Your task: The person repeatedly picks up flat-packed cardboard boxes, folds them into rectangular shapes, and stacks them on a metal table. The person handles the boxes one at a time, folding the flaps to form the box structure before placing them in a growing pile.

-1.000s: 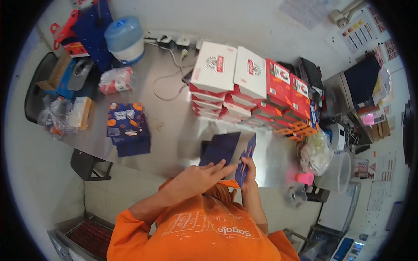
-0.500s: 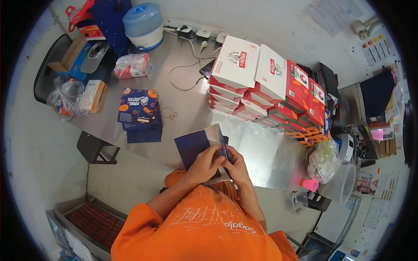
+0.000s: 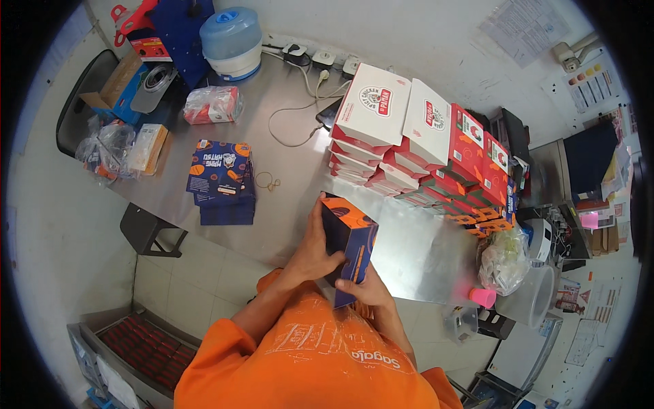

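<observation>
Both hands grasp a dark blue and orange carton (image 3: 349,247), held upright above the near edge of the steel worktop (image 3: 300,198). The left hand (image 3: 315,249) clasps its left face; the right hand (image 3: 364,290) supports the lower corner from beneath. The carton appears to be thin card: light, fairly stiff along the folds, liable to crush on the flat panels, so edges and corners look the safer hold. To the left lies a stack of flat blue cartons (image 3: 221,180); to the far right stand piled red and white boxes (image 3: 422,150), near the work. A cable (image 3: 293,119) trails behind.
</observation>
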Action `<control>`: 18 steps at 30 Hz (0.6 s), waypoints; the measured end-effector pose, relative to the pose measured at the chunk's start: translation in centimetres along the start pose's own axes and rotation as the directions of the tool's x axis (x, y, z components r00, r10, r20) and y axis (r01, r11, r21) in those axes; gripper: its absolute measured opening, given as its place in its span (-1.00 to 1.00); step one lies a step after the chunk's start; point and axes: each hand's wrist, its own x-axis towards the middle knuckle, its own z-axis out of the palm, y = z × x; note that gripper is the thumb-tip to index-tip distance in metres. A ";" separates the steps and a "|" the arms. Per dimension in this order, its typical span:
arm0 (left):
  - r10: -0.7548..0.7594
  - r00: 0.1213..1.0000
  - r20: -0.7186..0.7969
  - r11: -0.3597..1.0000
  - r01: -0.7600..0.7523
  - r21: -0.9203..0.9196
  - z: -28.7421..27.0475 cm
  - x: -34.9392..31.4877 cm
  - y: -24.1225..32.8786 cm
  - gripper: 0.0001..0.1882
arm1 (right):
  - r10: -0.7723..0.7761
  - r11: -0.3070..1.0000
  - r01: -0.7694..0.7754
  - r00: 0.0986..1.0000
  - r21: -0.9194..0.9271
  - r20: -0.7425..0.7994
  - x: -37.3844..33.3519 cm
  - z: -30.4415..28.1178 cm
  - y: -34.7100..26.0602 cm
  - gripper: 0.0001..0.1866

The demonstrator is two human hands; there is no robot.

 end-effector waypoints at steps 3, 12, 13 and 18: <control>0.136 0.984 0.112 0.991 -0.136 -0.008 -0.2 0.0 1.1 0.16 | -0.006 0.995 -0.003 0.996 0.097 0.087 -0.2 0.0 -0.5 0.26; 0.125 0.938 0.322 0.836 0.075 -0.543 -3.3 1.4 5.2 0.15 | -0.049 0.966 0.063 0.997 0.250 -0.065 -2.4 -1.0 -0.7 0.02; 0.112 0.929 0.353 0.687 0.185 -0.703 -3.6 1.6 5.6 0.16 | -0.043 0.934 0.083 0.992 0.346 -0.122 -2.5 -1.4 -0.2 -0.08; 0.200 0.957 0.211 0.978 -0.181 -0.109 -2.0 1.7 5.2 0.13 | -0.010 0.999 0.016 0.987 0.039 -0.163 -2.6 -0.8 -0.8 -0.25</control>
